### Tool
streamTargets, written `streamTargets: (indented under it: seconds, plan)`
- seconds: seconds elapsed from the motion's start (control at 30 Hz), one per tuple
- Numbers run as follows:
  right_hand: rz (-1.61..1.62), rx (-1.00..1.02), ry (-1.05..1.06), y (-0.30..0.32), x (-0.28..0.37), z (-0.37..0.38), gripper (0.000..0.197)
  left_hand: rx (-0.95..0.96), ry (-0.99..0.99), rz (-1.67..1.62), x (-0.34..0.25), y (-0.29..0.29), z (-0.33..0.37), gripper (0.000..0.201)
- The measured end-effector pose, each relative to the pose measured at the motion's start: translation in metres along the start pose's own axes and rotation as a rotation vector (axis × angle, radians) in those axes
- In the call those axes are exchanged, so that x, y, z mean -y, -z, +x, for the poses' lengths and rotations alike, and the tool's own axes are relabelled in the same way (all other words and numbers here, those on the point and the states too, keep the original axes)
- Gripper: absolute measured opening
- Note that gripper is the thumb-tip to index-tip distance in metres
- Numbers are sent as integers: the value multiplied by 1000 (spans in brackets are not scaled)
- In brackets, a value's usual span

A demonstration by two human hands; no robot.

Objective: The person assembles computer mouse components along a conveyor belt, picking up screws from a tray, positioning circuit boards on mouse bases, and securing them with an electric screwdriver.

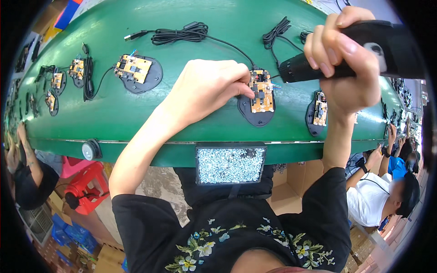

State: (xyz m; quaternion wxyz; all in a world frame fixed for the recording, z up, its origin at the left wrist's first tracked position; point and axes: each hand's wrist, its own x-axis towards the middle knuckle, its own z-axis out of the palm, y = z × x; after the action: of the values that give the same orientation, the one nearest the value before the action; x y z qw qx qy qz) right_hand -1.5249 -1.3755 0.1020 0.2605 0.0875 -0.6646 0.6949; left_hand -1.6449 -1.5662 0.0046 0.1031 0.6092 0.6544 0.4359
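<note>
My left hand [211, 86] is closed, its thumb and fingertips pinching the left side of an orange circuit board [261, 102]. That board sits on a black computer mouse base [257, 119] on the green bench, and its coiled cable runs up and left. High on the right, my right hand [343, 59] wraps around a black electric screwdriver [391, 50]. The tool lies nearly sideways, its dark tip end [291, 69] pointing left, just right of the board and apart from it. At the bench's front edge is a black-rimmed tray [197, 164] of tiny silvery pieces, perhaps screws.
Another mouse base with board [317, 113] lies right of mine; several more, with coiled cables, lie left, the nearest one [136, 75] close by. A round lamp-like fixture [91, 149] sits at the front edge. Red stool [88, 189] lower left; co-workers sit on both sides.
</note>
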Motion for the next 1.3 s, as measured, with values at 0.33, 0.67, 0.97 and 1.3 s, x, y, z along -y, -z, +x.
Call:
streamTargets:
  seconds: [0.33, 0.67, 0.97, 1.3]
  plan:
    - [-64, -49, -10, -19, -1, 23, 29, 25, 20, -31, -3, 0, -4, 16]
    - [107, 260, 80, -36, 31, 22, 45, -97, -108, 4, 11, 10, -21, 18]
    - [166, 237, 53, -44, 36, 27, 40, -105, -95, -72, 3, 27, -18, 21]
    - [157, 227, 77, -55, 30, 28, 43, -110, -93, -104, 6, 34, -28, 22]
